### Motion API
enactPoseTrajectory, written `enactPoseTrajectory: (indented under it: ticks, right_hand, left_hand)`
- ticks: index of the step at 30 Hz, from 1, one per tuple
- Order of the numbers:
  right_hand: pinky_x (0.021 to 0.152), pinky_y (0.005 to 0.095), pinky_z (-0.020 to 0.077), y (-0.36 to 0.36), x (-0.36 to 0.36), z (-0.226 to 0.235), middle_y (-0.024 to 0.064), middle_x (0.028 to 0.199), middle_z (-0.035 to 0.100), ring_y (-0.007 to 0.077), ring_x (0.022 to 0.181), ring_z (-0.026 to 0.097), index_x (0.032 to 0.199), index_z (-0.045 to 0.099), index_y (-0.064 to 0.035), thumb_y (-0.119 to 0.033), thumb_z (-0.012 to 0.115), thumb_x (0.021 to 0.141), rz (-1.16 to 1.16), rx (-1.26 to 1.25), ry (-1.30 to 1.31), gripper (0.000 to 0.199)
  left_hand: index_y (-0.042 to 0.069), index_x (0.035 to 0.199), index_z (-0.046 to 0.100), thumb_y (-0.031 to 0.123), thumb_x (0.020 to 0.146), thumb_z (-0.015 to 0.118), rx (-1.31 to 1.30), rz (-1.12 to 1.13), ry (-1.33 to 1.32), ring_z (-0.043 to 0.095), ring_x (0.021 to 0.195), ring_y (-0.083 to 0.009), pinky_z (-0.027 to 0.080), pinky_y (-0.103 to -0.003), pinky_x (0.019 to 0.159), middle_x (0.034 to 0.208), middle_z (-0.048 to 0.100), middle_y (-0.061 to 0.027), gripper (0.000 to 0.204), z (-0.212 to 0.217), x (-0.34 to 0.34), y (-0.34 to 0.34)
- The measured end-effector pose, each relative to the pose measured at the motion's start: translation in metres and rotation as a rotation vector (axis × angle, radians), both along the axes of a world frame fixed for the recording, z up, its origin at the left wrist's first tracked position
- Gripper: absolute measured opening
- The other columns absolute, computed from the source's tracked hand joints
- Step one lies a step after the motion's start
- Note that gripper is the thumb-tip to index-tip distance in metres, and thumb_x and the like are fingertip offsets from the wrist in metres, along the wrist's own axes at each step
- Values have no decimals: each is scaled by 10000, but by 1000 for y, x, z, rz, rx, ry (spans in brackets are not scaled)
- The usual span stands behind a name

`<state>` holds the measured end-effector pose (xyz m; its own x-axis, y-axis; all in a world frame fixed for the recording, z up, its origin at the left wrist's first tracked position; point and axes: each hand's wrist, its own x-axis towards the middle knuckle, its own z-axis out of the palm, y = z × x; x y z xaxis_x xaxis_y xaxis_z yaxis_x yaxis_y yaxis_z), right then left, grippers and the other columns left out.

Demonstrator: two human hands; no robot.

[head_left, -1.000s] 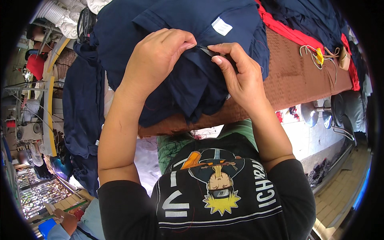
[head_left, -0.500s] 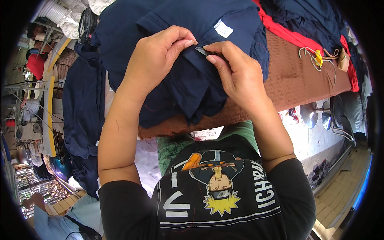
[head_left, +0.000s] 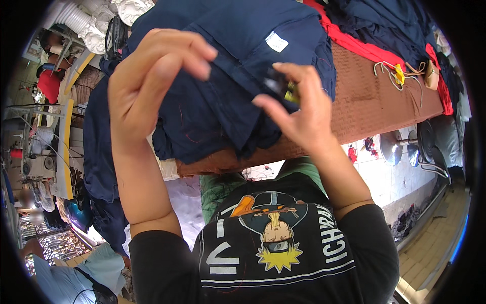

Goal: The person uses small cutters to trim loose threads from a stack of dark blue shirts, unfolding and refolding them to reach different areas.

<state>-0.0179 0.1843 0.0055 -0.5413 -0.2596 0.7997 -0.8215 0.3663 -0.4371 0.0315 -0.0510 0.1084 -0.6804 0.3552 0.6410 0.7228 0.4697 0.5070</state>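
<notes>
the navy cloth (head_left: 230, 43) lies under and beyond the fingers of both hands, on the desk (head_left: 374, 83) with brown cover. the fingers of the left hand (head_left: 147, 83) are bent and apart, and i see nothing between them; they seem lifted above the cloth. the right hand (head_left: 306, 104) holds a small tool (head_left: 284, 89), dark and yellow. its thumb and forefinger have their tips apart around this tool; the grip by the other fingers is hidden. the tool is blurred, but its long axis seems to go slantwise, with the shiny end toward the left fingers.

the white label (head_left: 276, 41) on the cloth is just beyond the right forefinger, so the right hand is nearer to it than the left. a loose flap of cloth hangs between both hands, on the person's side of the fingers. the red cloth (head_left: 349, 36) lies farther, to the right beyond the right fingers.
</notes>
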Motion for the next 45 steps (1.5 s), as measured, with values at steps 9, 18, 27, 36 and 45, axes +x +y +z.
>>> enactPoseTrajectory:
  ticks: [9, 18, 27, 36, 45]
  right_hand:
    - [707, 286, 541, 38, 6, -14, 61, 997, 664, 181, 878, 674, 1035, 643, -77, 89, 682, 697, -2, -79, -253, 379]
    - [592, 177, 364, 53, -30, 18, -103, 722, 556, -4, 657, 445, 896, 698, -27, -194, 707, 900, 182, -565, -732, 167]
    - [487, 203, 261, 38, -67, -29, -119, 575, 427, -8, 550, 336, 771, 659, -40, -259, 689, 912, 173, -433, -816, 261]
    - [477, 203, 254, 38, -70, -31, -120, 578, 443, -10, 542, 333, 779, 656, -33, -239, 693, 908, 184, -462, -835, 246]
    - [528, 228, 407, 44, -68, -33, -23, 653, 545, 65, 567, 500, 874, 649, -30, -274, 726, 869, 25, -291, -829, 256]
  left_hand:
    - [114, 982, 638, -48, 790, 534, -452, 493, 234, 448, 1324, -250, 150, -540, 1137, 1182, 640, -27, 273, -48, -58, 3]
    - [1, 990, 666, 185, 981, 579, 52, 377, 10, 517, 757, -22, 433, -188, 705, 811, 632, 45, 204, -5, -66, -9]
    - [85, 1002, 703, 20, 860, 623, -279, 396, 267, 605, 962, -253, 472, -330, 866, 1067, 655, -64, 175, -15, -61, 31]
    - [122, 1013, 717, 54, 778, 715, -576, 292, 50, 611, 969, -202, 495, -317, 837, 1082, 650, -18, 245, -37, -76, 62]
    - [4, 998, 699, 192, 928, 660, 496, 275, -369, 659, 908, -115, 482, -215, 812, 986, 709, -69, 205, -47, -85, 54]
